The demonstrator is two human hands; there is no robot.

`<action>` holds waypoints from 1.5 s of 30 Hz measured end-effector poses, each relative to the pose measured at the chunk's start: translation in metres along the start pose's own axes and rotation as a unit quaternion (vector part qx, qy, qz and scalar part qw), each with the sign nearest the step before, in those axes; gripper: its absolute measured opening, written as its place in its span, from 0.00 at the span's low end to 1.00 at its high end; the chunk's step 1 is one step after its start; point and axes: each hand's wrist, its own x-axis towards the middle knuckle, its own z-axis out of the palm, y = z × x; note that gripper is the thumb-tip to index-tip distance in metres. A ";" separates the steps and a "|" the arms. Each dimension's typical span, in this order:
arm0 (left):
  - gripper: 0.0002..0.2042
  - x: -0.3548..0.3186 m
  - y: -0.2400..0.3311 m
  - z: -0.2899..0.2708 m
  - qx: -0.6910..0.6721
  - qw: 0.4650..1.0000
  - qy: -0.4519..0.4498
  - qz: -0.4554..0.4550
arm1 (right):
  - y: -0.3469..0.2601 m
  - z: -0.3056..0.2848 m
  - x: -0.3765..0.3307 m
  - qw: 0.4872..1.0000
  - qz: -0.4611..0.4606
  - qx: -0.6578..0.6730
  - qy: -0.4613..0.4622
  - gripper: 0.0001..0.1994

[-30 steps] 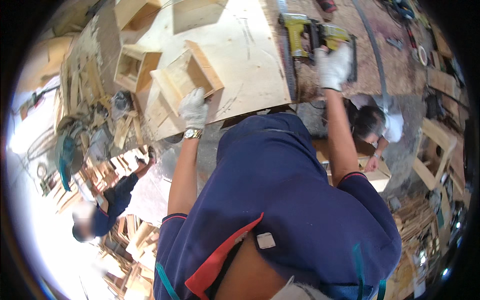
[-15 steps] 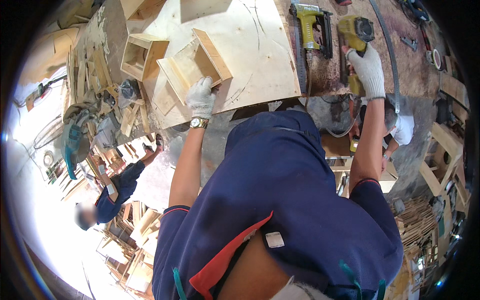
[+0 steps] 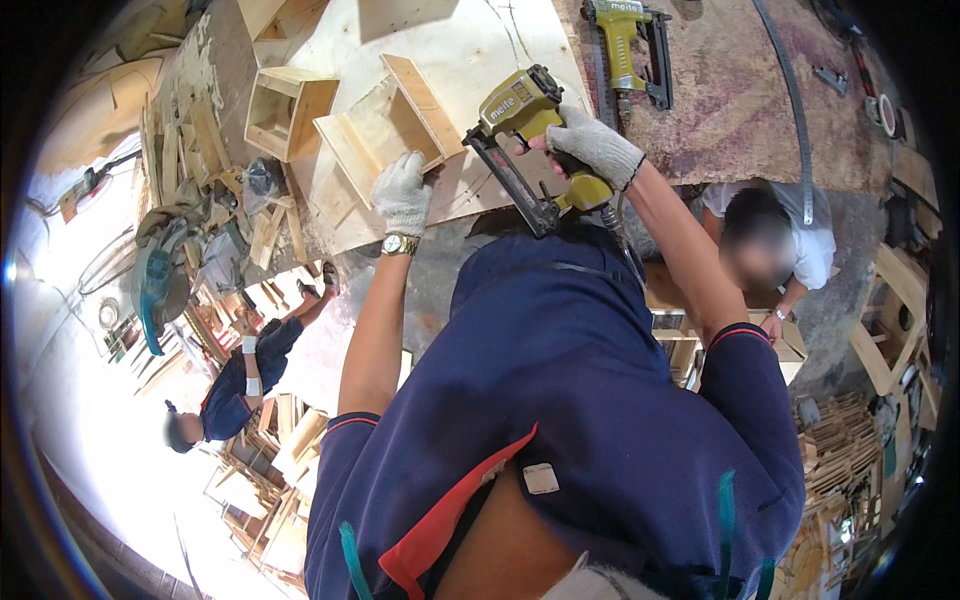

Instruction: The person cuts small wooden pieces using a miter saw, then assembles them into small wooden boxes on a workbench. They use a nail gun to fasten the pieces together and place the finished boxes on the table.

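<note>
My left hand (image 3: 402, 195), in a white knit glove, is closed on the near edge of a three-sided wooden box (image 3: 348, 150) made of thin boards. That box lies tilted on a pale plywood sheet (image 3: 490, 60). My gloved right hand (image 3: 600, 150) is wrapped around the handle of a yellow-green air nail gun (image 3: 515, 102). The gun hangs over the front edge of the sheet, to the right of the box and apart from it. A hose runs down from its grip, partly hidden by my forearm.
A second nail gun (image 3: 624, 50) and a long metal ruler (image 3: 788, 85) lie on the stained bench (image 3: 715, 110). Another wooden box (image 3: 292, 112) stands left of mine. One co-worker (image 3: 770, 235) is beyond my right arm, another (image 3: 235, 385) at far left among wood scraps.
My right hand has brought the nail gun from the right part of the bench leftward, close to the box. My left hand stays on the box. The co-worker at right has come further into view.
</note>
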 end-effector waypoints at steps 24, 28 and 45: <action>0.16 0.001 -0.001 -0.001 -0.005 1.000 -0.028 -0.013 | 0.045 -0.013 0.029 0.992 -0.003 0.098 -0.081 0.28; 0.15 0.002 0.000 -0.004 0.009 0.999 -0.033 -0.011 | 0.046 -0.014 0.031 0.991 -0.005 0.099 -0.086 0.28; 0.14 0.003 0.002 -0.003 -0.012 1.000 0.001 -0.003 | 0.034 -0.008 0.016 0.990 -0.038 0.097 -0.097 0.25</action>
